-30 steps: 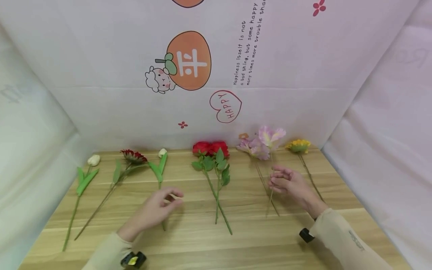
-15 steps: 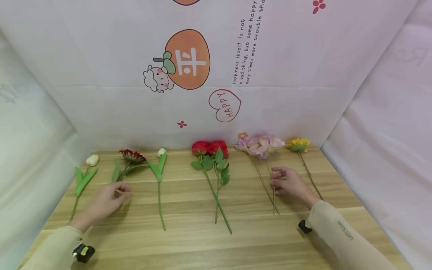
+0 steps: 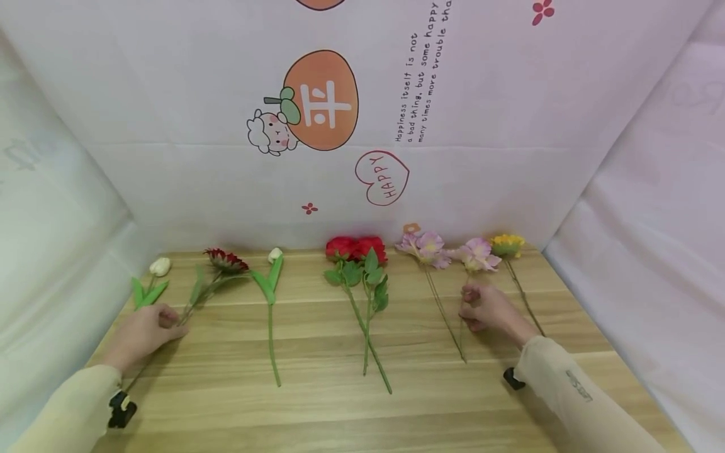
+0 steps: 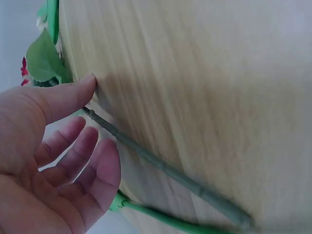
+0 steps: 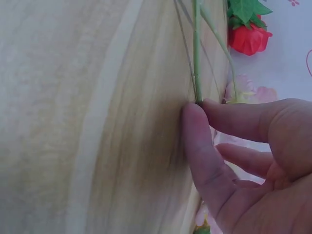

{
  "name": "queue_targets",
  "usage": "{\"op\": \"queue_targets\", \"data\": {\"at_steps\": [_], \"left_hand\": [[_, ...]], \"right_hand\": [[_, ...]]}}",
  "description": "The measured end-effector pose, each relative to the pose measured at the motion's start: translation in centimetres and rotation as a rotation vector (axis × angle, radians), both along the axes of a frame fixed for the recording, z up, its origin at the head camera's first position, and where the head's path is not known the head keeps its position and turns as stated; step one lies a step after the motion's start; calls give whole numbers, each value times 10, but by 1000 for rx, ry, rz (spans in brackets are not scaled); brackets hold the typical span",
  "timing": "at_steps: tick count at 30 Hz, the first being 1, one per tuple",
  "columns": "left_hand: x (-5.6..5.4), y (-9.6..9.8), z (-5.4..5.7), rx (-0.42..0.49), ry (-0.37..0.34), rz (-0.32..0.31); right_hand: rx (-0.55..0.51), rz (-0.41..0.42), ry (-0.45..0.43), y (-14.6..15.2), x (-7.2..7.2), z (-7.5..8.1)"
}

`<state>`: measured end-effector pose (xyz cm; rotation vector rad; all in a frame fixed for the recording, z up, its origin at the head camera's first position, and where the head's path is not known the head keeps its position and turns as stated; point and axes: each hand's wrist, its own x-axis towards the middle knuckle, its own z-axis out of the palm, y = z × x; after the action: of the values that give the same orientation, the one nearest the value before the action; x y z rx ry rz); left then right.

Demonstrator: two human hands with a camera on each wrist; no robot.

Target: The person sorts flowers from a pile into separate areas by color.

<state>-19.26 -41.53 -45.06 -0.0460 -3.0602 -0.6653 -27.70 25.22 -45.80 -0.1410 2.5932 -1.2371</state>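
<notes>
My right hand [image 3: 491,313] pinches the stem of a pale pink artificial flower [image 3: 477,255] low over the table; in the right wrist view, thumb and forefinger meet on the thin green stem [image 5: 197,58]. A second pale pink flower [image 3: 425,249] lies just left of it. On the left side, my left hand [image 3: 140,335] is at the stem of a dark red daisy-like flower [image 3: 225,262]. Its thumb and fingers stand apart, with the dark green stem [image 4: 161,168] passing between them in the left wrist view. Behind that hand lies a white tulip [image 3: 160,267], its lower stem hidden.
Another white tulip [image 3: 270,333] lies left of centre. Two red roses [image 3: 355,250] with crossed stems lie mid-table, and a yellow flower [image 3: 506,245] at the far right. Printed white cloth [image 3: 481,113] walls the wooden table [image 3: 317,415] at the back and sides.
My left hand has moved left from the near white tulip to the dark red flower's stem. The right hand has lowered the pink flower and shifted it right, apart from the other pink one.
</notes>
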Motion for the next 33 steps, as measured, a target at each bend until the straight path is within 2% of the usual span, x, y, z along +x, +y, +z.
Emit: {"op": "queue_targets", "data": {"at_steps": [5,7,11,16,24,33], "left_hand": [[-1,-5,5,-22,-14,1],[-1,-5,6,-12,-43,-2],[0,-4,9,76,-135,13],[-1,-3,10,189,-217,53],[-2,-1,9,235,-268,87],[-1,-2,8,290,-308,125]], "right_hand": [[81,60,23,-5,-2,2],[97,84,36,-9,-2,4],[107,106,56,-14,-3,4],[92,93,55,-16,-3,4],[105,74,70,-15,-3,4],[91,66,17,-10,-3,6]]}}
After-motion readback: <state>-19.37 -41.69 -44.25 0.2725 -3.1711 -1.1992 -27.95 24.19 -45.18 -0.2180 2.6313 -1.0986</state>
